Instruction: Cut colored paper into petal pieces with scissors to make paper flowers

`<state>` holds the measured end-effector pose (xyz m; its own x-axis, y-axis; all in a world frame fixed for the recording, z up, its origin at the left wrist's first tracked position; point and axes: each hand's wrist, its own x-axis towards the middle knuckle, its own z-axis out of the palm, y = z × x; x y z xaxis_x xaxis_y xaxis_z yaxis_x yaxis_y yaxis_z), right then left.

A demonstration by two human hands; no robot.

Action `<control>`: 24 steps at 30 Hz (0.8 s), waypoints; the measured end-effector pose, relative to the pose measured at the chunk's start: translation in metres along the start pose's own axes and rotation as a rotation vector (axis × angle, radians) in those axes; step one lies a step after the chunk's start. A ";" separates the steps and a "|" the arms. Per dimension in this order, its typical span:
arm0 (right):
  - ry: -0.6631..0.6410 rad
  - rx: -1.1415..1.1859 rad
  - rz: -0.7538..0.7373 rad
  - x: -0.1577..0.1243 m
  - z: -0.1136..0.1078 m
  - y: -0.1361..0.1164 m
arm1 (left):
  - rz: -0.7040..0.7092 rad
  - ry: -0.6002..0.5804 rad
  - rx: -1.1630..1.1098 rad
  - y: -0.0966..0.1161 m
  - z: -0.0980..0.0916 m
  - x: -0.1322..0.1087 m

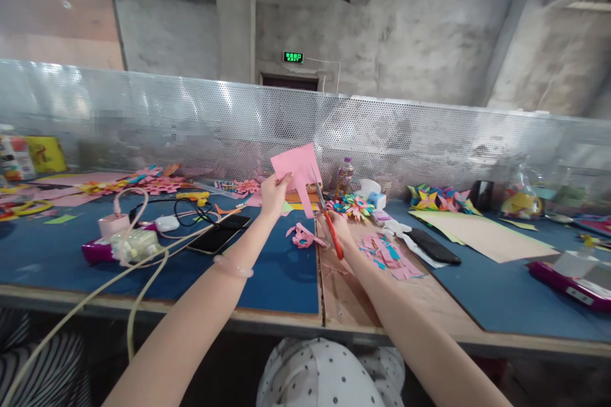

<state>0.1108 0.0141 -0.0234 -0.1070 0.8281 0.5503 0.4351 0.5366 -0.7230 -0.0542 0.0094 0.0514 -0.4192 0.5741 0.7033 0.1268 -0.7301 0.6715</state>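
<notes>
My left hand (275, 194) pinches a sheet of pink paper (296, 164) by its lower left part, holding it up above the table. A narrow strip hangs down from the sheet. In my right hand (337, 229) is a pair of scissors (333, 232) with red handles, its blades pointing up at the paper's right edge. Whether the blades touch the paper I cannot tell. Below the hands, a curled pink paper cutout (304, 235) lies on the blue mat. Pink and blue paper scraps (387, 254) are spread to the right of my right hand.
Cables and a power strip (121, 245) lie at left beside a phone (220, 233). Colourful paper flowers (356, 206) and a bottle (344, 175) stand behind the scissors. A black phone (433, 246) and large paper sheets (487, 235) lie at right. A perforated metal partition (214, 121) runs along the back.
</notes>
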 end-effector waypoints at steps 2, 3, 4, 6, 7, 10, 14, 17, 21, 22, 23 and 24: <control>0.003 -0.013 -0.013 0.000 0.000 0.000 | 0.008 0.010 0.012 0.000 0.000 0.000; 0.007 -0.017 -0.019 -0.001 -0.001 0.000 | 0.006 0.013 0.015 0.000 0.000 0.000; 0.012 -0.017 -0.025 -0.001 -0.001 0.000 | 0.001 0.016 0.016 0.000 0.000 -0.001; 0.020 -0.005 -0.030 -0.002 -0.001 -0.001 | -0.019 0.022 0.012 0.001 0.000 -0.001; 0.020 0.005 -0.031 -0.003 -0.002 -0.002 | -0.029 0.023 0.006 0.002 0.000 -0.001; 0.017 0.018 -0.043 -0.005 -0.003 -0.003 | -0.045 0.020 -0.013 0.002 0.000 -0.001; 0.028 0.001 -0.059 -0.006 -0.004 -0.005 | -0.016 0.007 0.014 0.001 0.000 0.000; 0.018 -0.011 -0.058 -0.005 -0.006 -0.006 | 0.014 0.006 0.028 -0.001 0.000 0.000; 0.005 -0.014 -0.058 -0.003 -0.007 -0.006 | 0.004 0.012 0.014 -0.002 0.000 0.001; 0.004 -0.016 -0.058 -0.003 -0.008 -0.007 | 0.001 0.009 0.010 -0.001 0.000 0.001; 0.004 -0.016 -0.060 -0.004 -0.008 -0.007 | 0.001 0.007 0.007 -0.001 0.000 0.001; 0.009 -0.015 -0.064 -0.004 -0.008 -0.007 | 0.003 0.007 0.007 -0.001 0.000 0.001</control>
<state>0.1152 0.0059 -0.0169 -0.1271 0.7907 0.5989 0.4407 0.5860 -0.6800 -0.0546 0.0105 0.0513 -0.4250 0.5692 0.7038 0.1342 -0.7293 0.6709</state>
